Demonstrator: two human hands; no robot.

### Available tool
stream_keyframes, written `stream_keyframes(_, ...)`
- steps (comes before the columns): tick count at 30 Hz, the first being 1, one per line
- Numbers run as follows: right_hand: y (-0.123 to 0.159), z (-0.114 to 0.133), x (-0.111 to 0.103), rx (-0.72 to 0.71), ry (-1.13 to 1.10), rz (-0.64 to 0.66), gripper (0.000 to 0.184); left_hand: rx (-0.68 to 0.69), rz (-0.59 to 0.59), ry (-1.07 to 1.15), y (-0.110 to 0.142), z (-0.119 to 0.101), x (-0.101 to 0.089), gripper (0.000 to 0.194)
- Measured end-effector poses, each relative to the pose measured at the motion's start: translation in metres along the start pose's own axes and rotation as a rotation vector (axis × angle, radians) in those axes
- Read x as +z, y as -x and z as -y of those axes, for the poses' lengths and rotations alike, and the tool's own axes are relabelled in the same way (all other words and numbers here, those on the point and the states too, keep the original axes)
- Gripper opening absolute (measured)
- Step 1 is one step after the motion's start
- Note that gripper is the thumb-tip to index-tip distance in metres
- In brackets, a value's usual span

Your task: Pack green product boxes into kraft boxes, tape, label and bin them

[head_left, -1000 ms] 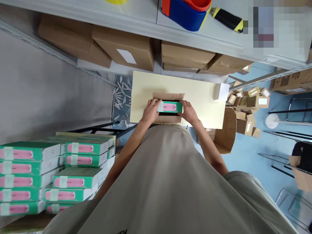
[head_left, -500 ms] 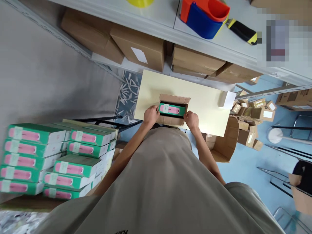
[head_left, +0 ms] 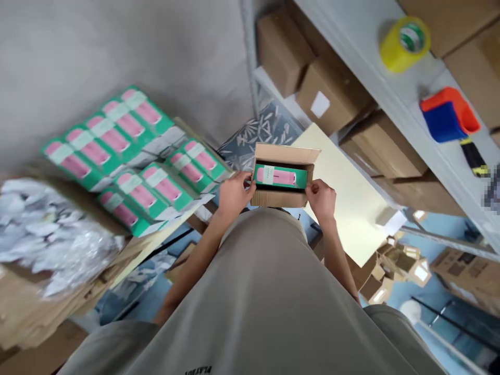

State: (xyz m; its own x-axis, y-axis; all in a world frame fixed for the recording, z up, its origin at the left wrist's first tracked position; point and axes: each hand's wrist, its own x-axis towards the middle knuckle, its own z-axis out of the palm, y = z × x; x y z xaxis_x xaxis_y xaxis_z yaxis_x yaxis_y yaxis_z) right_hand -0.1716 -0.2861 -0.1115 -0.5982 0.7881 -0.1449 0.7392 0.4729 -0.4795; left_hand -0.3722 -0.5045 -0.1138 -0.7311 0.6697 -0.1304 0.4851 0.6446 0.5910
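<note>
Carton in hand: an open brown carton (head_left: 278, 198), held in front of the person's waist near the close end of the bench; whether any of its weight rests there cannot be told.
Green box: a green box (head_left: 281, 178) lies lengthwise inside the carton, printed side up, showing a pink bottle-like shape crossed by a pale label strip; the strip's marks are too small to read.
Left hand: the left hand (head_left: 235, 192) has its fingers clamped on the carton's left end.
Right hand: the right hand (head_left: 321, 200) has its fingers clamped on the carton's right end.
Shirt lettering: a grey-brown shirt (head_left: 269, 291) carries dark capitals at the bottom edge of view; they seem to begin "PLAY", the rest unclear.
Tape roll: a yellow tape roll (head_left: 394, 50) with green-and-white print inside its core, illegible here.
Shelf labels: a blank-looking white label (head_left: 320, 104) on one of the brown cartons (head_left: 336, 96) on the lower shelf.
Bench: a pale yellow bench (head_left: 347, 208), with a small white box (head_left: 392, 223) at its far corner.
Upper shelf: a grey shelf (head_left: 347, 31) bearing the tape roll, a red-and-blue holder (head_left: 447, 114) and a black-and-yellow tool (head_left: 473, 156).
Left side: stacked green boxes (head_left: 128, 120) with the same pink picture, near a heap of crumpled plastic wrap (head_left: 66, 229).
Room: a grey wall (head_left: 156, 47); blue floor at right, with a pile of small cartons (head_left: 410, 260), some white-labelled, beside a larger carton (head_left: 464, 273) with dark, unreadable print.
</note>
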Motion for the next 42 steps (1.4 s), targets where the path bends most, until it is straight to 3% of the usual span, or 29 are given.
stream_keyframes(5, 0.008, 0.127, 0.03, -0.314, -0.08, 0.076, 0.022, -0.195, -0.262, 0.113, 0.079, 0.078, -0.089, 0.016)
stream_keyframes(9, 0.027, 0.213, 0.067, -0.474, -0.093, 0.146, 0.023, -0.313, -0.435, 0.119, 0.131, 0.132, -0.145, 0.023)
stream_keyframes(12, 0.043, 0.262, 0.102, -0.532, -0.049, 0.204, 0.022, -0.417, -0.476, 0.094, 0.156, 0.168, -0.172, 0.022)
stream_keyframes(16, 0.06, 0.307, 0.141, -0.567, -0.018, 0.246, 0.02, -0.505, -0.469, 0.109, 0.178, 0.205, -0.188, 0.025)
stream_keyframes(20, 0.062, 0.33, 0.151, -0.596, 0.032, 0.226, 0.018, -0.509, -0.498, 0.22, 0.192, 0.236, -0.197, 0.032)
stream_keyframes(23, 0.059, 0.336, 0.148, -0.614, 0.063, 0.225, 0.017, -0.577, -0.682, 0.166, 0.194, 0.272, -0.209, 0.033)
stream_keyframes(25, 0.058, 0.337, 0.145, -0.615, 0.074, 0.227, 0.017, -0.668, -0.8, 0.075, 0.188, 0.301, -0.218, 0.036)
stream_keyframes(28, 0.06, 0.337, 0.144, -0.605, 0.084, 0.219, 0.017, -0.733, -0.821, 0.06, 0.171, 0.338, -0.23, 0.05)
stream_keyframes(31, 0.062, 0.337, 0.146, -0.608, 0.092, 0.209, 0.017, -0.718, -0.833, 0.128, 0.154, 0.358, -0.238, 0.046)
stream_keyframes(37, 0.064, 0.337, 0.148, -0.6, 0.094, 0.196, 0.017, -0.75, -0.831, 0.026, 0.156, 0.361, -0.25, 0.015)
stream_keyframes(39, 0.064, 0.337, 0.148, -0.598, 0.091, 0.194, 0.017, -0.739, -0.843, -0.021, 0.164, 0.353, -0.255, 0.015)
stream_keyframes(42, 0.063, 0.337, 0.149, -0.598, 0.095, 0.196, 0.016, -0.662, -0.958, -0.011, 0.178, 0.326, -0.262, 0.018)
